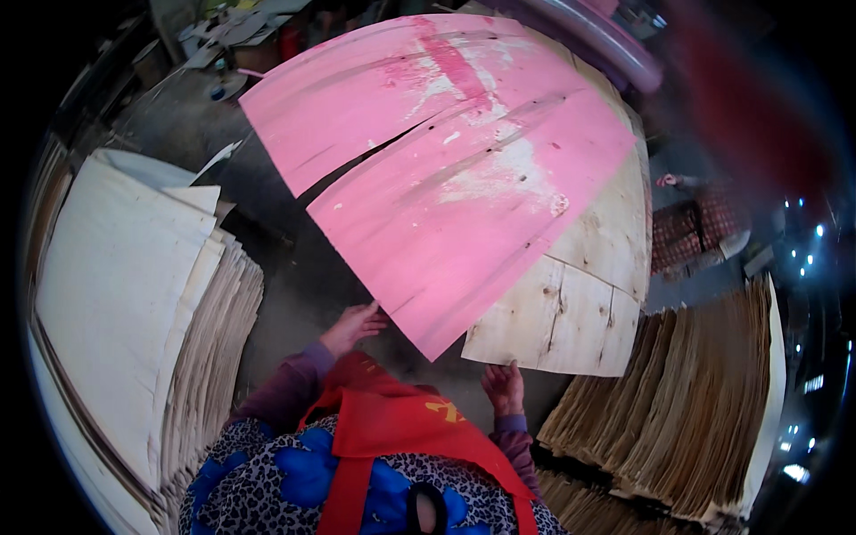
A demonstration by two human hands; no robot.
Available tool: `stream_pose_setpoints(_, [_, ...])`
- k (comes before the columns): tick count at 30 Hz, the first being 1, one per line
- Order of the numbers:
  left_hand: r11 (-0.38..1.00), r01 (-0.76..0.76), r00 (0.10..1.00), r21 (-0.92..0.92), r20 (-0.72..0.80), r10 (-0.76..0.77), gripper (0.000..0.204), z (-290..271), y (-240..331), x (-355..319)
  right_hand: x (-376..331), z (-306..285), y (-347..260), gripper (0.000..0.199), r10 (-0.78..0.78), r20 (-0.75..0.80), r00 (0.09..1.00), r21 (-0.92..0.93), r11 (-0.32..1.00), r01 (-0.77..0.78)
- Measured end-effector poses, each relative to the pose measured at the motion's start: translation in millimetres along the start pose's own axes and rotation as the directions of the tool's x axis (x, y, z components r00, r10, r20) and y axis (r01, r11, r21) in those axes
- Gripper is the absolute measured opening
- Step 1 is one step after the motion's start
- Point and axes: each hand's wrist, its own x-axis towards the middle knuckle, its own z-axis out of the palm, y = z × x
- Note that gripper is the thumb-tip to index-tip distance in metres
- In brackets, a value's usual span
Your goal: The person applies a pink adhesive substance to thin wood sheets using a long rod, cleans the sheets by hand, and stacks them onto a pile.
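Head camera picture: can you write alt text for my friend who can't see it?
A person's left hand and right hand hold the near edges of a big pink-coated veneer sheet lying on a bare wooden sheet. Tall stacks of thin veneer stand on both sides.

A large thin veneer sheet (446,169), coated pink with pale patchy streaks, lies tilted over a bare pale wood sheet (580,312). A long dark split runs through it from its left part. Its pointed lower corner overhangs the sheet beneath.
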Motion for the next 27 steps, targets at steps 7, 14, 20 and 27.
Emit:
stream_pose_setpoints(7, [0.971,-0.094,0.995,-0.222,-0.066,0.081,0.042,54,-17,-8,37,-19,-5,0.021,-0.021,0.232,0.973,0.034,0.999,0.013])
stream_pose_setpoints(14, [0.857,-0.298,0.953,-0.422,-0.177,0.244,0.029,96,-1,-27,24,-18,-20,0.021,0.039,0.362,0.931,-0.006,0.999,-0.039])
stream_pose_setpoints(20, [0.769,-0.464,0.885,-0.440,-0.207,0.417,0.045,129,30,-45,42,-23,-18,0.023,0.157,0.387,0.909,-0.201,0.976,-0.083])
stream_pose_setpoints(27, [0.961,0.006,1.000,-0.276,-0.013,-0.009,0.094,113,-88,-15,28,-28,-18,0.038,0.208,0.605,0.769,-0.286,0.958,-0.033])
